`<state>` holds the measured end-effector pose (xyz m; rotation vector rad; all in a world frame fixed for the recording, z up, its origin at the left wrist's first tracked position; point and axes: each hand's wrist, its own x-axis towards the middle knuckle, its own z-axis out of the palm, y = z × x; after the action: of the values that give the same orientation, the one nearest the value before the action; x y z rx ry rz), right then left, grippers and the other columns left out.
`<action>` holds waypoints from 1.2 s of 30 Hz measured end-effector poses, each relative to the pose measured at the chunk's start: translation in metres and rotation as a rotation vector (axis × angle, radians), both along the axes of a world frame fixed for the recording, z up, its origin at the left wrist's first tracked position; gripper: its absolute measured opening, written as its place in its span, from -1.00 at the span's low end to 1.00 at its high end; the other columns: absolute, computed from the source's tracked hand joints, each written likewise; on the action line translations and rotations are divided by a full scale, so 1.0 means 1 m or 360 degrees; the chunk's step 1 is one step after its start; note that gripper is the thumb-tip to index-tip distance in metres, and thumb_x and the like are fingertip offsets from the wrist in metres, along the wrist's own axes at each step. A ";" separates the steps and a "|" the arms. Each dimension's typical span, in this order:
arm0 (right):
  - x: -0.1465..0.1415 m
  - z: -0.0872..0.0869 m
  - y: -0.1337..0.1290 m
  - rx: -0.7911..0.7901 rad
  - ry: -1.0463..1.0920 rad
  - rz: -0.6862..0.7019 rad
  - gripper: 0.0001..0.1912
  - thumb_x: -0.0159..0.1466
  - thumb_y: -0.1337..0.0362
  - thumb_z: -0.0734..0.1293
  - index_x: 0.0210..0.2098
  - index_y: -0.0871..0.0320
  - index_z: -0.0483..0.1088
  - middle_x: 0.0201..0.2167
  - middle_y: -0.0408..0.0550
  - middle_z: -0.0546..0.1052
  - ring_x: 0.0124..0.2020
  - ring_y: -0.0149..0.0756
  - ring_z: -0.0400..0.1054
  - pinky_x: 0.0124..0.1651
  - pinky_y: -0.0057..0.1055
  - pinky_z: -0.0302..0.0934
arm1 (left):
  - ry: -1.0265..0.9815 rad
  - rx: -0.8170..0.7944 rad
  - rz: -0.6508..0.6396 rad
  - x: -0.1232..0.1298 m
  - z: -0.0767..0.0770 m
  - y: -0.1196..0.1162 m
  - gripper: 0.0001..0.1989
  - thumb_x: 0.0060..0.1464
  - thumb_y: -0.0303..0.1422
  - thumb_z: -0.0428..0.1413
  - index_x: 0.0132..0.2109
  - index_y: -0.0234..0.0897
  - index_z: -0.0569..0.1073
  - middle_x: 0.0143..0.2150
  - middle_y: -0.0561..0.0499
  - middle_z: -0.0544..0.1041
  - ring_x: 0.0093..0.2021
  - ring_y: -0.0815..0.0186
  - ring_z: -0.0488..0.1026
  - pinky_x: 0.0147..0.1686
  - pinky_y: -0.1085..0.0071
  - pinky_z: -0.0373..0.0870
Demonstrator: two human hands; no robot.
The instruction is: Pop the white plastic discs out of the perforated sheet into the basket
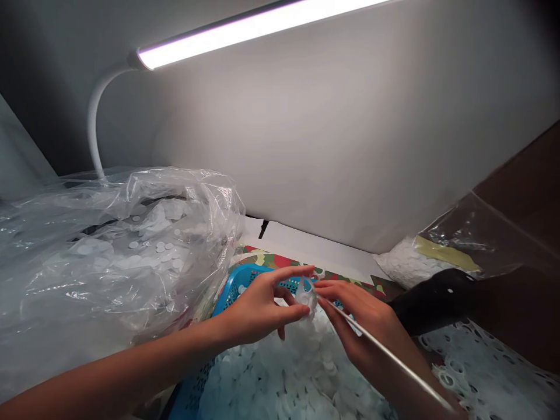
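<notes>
At left, the plastic bag (210,189) lies close to the left edge of the blue basket (226,287). The left hand (260,306) comes over this edge, thumb and fingers curved partly apart, holding a translucent piece (306,298) between them, above the basket near its far edge. To its right, the right hand (365,312) has fingertips almost together, pinching a thin stick (394,350) beside the piece; whether they also touch it, I cannot tell. The lamp (245,35) is well above both hands. Farther right, a black object (433,300) stands near the right wrist, limiting sideways room.
</notes>
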<state>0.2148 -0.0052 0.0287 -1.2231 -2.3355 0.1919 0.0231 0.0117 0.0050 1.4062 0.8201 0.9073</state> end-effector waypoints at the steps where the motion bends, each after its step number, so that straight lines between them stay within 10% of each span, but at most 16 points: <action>1: 0.001 0.001 0.000 0.0004 0.0043 -0.0001 -0.80 0.36 0.28 0.12 -0.18 0.07 0.37 -0.16 -0.04 0.54 -0.13 -0.23 0.44 -0.10 -0.31 0.31 | -0.0014 0.0000 0.0003 0.000 -0.001 0.001 -0.44 -0.01 -0.41 0.21 0.17 -0.08 0.35 0.24 -0.08 0.27 -0.36 0.43 0.38 -0.72 0.66 0.38; 18: 0.002 0.015 -0.005 -0.0261 0.0302 -0.0165 -0.77 0.33 0.12 0.19 -0.26 0.05 0.43 -0.36 -0.12 0.58 -0.38 -0.28 0.49 -0.42 -0.47 0.33 | -0.0091 -0.0032 0.0019 0.001 0.000 0.000 -0.42 -0.02 -0.44 0.21 0.18 -0.09 0.34 0.25 -0.11 0.26 -0.37 0.44 0.39 -0.62 0.57 0.48; 24: 0.006 0.023 -0.005 -0.0390 0.0442 -0.0122 -0.80 0.31 0.11 0.23 -0.30 0.04 0.43 -0.16 -0.08 0.56 -0.11 -0.22 0.46 -0.09 -0.37 0.33 | -0.0036 -0.0030 0.0026 0.000 0.002 -0.001 -0.38 -0.01 -0.49 0.17 0.22 -0.07 0.30 0.21 -0.12 0.31 -0.42 0.48 0.32 -0.55 0.52 0.51; 36: 0.002 0.019 -0.002 -0.0296 0.0408 -0.0099 -0.85 0.31 0.19 0.23 -0.32 0.05 0.40 -0.22 -0.10 0.53 -0.15 -0.25 0.42 -0.14 -0.41 0.30 | 0.0002 -0.0006 0.0009 0.000 0.001 -0.001 -0.38 0.01 -0.49 0.16 0.22 -0.04 0.28 0.24 -0.09 0.28 -0.40 0.47 0.34 -0.58 0.55 0.49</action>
<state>0.2171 -0.0075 0.0473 -1.2734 -2.0918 0.5229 0.0228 0.0106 0.0062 1.4021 0.8263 0.9089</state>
